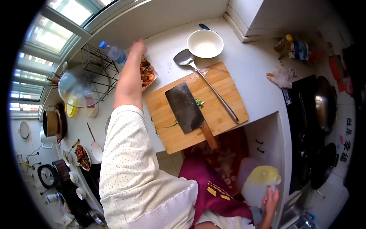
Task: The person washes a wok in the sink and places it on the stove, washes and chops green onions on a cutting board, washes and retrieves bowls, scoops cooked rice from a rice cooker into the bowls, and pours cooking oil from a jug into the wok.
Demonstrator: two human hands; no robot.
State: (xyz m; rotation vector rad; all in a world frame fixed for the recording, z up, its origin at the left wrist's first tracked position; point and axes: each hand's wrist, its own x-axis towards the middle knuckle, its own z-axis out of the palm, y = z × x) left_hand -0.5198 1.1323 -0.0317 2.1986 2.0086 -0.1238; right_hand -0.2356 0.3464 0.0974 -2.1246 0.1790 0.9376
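Observation:
My left hand (138, 48) is stretched far out beside the wall, just past a plate of cooked shrimp (147, 73) and close to a clear plastic bottle with a blue cap (115, 53). Its fingers look curled, and what they hold, if anything, is hidden. Low on the right, my right hand (270, 201) is closed on a large translucent plastic jug (256, 187) with yellowish contents, near its open-looking neck. Between my arms a cleaver (183, 108) lies flat on the wooden cutting board (160, 139), partly over chopped green onion (199, 102).
A metal spatula (213, 88) rests across the board beside a white bowl (205, 44). A wire rack (100, 63) and glass lid (82, 87) stand left. At right are a cloth (283, 76) and black stove (303, 114) with pans. The board overhangs the counter's front edge.

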